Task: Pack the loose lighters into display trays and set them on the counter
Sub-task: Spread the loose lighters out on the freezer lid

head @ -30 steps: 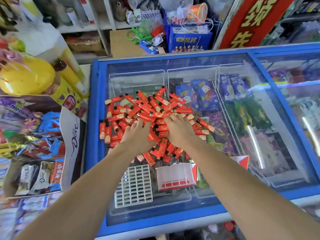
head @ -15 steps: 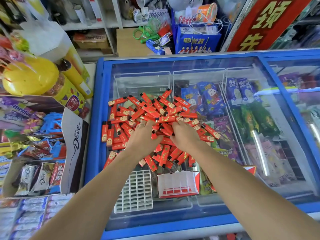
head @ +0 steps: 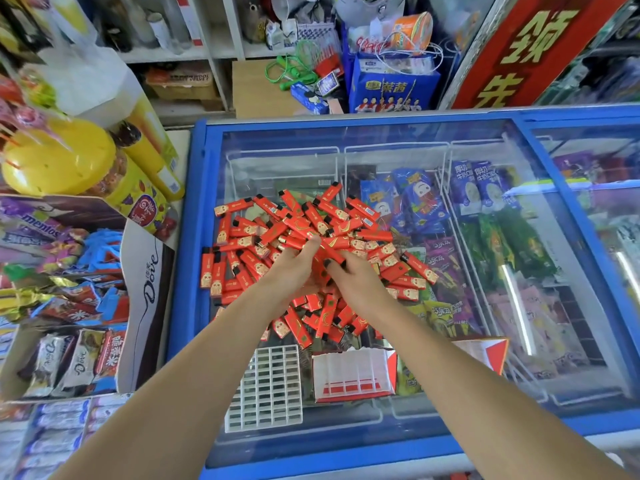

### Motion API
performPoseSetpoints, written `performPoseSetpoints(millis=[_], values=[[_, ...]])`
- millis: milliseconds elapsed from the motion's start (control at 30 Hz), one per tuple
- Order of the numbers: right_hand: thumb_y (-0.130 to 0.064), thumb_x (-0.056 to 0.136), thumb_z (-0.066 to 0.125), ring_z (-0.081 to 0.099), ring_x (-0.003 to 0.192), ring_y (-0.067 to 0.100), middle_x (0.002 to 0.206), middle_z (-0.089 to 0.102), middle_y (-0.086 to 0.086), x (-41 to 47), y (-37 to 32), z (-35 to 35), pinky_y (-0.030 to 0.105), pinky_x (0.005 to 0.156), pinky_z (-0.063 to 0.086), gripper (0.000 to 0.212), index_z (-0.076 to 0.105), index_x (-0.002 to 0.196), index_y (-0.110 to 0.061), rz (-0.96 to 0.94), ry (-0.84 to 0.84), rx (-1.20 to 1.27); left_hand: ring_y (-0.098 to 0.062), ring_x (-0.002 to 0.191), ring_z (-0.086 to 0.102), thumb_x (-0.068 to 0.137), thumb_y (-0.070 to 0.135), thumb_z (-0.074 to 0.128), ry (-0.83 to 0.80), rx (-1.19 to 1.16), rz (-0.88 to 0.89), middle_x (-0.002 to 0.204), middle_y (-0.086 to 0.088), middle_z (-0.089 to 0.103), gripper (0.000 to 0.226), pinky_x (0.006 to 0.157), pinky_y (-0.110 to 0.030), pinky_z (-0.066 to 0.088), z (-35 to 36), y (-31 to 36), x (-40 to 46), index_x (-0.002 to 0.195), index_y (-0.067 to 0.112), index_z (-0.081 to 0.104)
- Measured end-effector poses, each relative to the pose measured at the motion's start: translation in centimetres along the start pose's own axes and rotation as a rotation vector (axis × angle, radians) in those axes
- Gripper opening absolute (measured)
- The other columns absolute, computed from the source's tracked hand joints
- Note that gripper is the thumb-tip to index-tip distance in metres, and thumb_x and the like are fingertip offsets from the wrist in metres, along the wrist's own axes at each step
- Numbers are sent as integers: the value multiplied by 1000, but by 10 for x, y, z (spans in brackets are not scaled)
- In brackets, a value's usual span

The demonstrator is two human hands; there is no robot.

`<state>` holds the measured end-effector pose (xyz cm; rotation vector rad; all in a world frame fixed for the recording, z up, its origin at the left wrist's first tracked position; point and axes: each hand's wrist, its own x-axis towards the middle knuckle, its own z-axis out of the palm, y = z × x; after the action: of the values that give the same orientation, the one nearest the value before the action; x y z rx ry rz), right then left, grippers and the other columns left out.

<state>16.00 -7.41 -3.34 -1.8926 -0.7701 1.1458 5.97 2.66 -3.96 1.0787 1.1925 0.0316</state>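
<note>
A heap of red lighters (head: 277, 233) lies on the glass lid of a blue chest freezer (head: 187, 271). My left hand (head: 292, 271) and my right hand (head: 356, 282) meet in the middle of the heap. Together they grip a bunch of lighters (head: 329, 245) lifted a little above the pile, fingers curled round it. In front of the heap lie a white grid tray (head: 265, 386), empty, and a red and white display box (head: 353, 374). A second red and white box (head: 485, 351) shows by my right forearm.
Left of the freezer stand a Dove carton (head: 145, 306) of chocolate bars, a mentos box (head: 38, 226) and yellow candy tubs (head: 59, 157). Shelves and a blue bag (head: 391, 84) fill the floor behind. A second freezer lid (head: 588, 202) adjoins on the right.
My hands were spread flat on the pile. They have drawn together and curled round a bunch of lighters, raising it slightly.
</note>
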Motion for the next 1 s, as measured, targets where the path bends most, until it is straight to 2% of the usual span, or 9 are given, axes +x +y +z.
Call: performPoseSetpoints(millis=[133, 267, 367, 500, 567, 700, 833, 933, 1000], values=[[-10, 98, 58, 55, 60, 17, 81, 67, 9, -5, -11, 13, 26, 54, 43, 8, 66, 99, -9, -146, -80, -138, -21, 91, 69, 93, 46, 68, 77, -191, -65, 107, -13, 67, 62, 74, -37, 59, -4, 3, 7, 130, -1, 53], [-12, 85, 70, 66, 85, 13, 95, 71, 0, 2, -20, 6, 27, 74, 52, 15, 72, 99, -16, -136, -126, -181, -22, 70, 62, 89, 21, 71, 212, -269, -47, 81, -10, 63, 51, 66, -36, 54, -10, 3, 7, 130, 0, 47], [-5, 89, 67, 63, 103, 14, 123, 61, -2, 25, -13, -9, 34, 89, 54, 40, 63, 127, -17, -163, 117, -420, -20, 60, 63, 91, 13, 69, 241, -270, -17, 62, -5, 66, 44, 90, -46, 60, -22, -3, 7, 125, 3, 44], [0, 89, 67, 53, 126, 28, 151, 42, 5, 53, 2, -15, 37, 94, 53, 75, 38, 155, -19, -212, 6, -929, -23, 64, 66, 92, 10, 67, 189, -273, -17, 61, -4, 64, 25, 91, -49, 60, -30, -5, -1, 107, 16, 49], [-8, 91, 67, 52, 124, 28, 144, 47, 4, 60, 9, -10, 39, 96, 52, 65, 43, 151, -18, -260, -7, -1083, -24, 64, 67, 93, 8, 64, 183, -276, -19, 64, -5, 62, 22, 79, -44, 59, -31, -4, -5, 109, 13, 51], [-18, 96, 64, 53, 118, 28, 129, 56, 7, 62, 15, 1, 38, 95, 46, 38, 55, 132, -13, -315, 107, -1234, -20, 54, 60, 89, 10, 63, 180, -154, -35, 59, -4, 58, 56, 67, -39, 60, -34, -6, -4, 140, 5, 42], [-23, 98, 58, 56, 100, 25, 106, 61, 7, 65, 17, 0, 38, 84, 50, 21, 57, 114, -9, -252, 207, -913, -11, 43, 54, 88, 23, 70, 191, 40, -2, 61, -2, 52, 63, 66, -37, 58, -40, -8, 4, 143, 1, 47], [-18, 98, 54, 51, 82, 19, 97, 52, 3, 70, 9, -8, 32, 69, 44, 25, 52, 119, -4, -55, 188, -498, -13, 45, 47, 88, 27, 67, 205, 144, 54, 60, 0, 50, 32, 58, -31, 44, -42, -4, 7, 116, 12, 59], [-17, 102, 49, 46, 74, 17, 90, 48, 0, 70, 4, -11, 29, 63, 38, 8, 51, 101, -9, -51, 135, -454, -14, 56, 47, 92, 28, 62, 228, 205, 80, 73, -2, 54, 24, 58, -30, 40, -43, -2, 10, 112, 17, 56]])
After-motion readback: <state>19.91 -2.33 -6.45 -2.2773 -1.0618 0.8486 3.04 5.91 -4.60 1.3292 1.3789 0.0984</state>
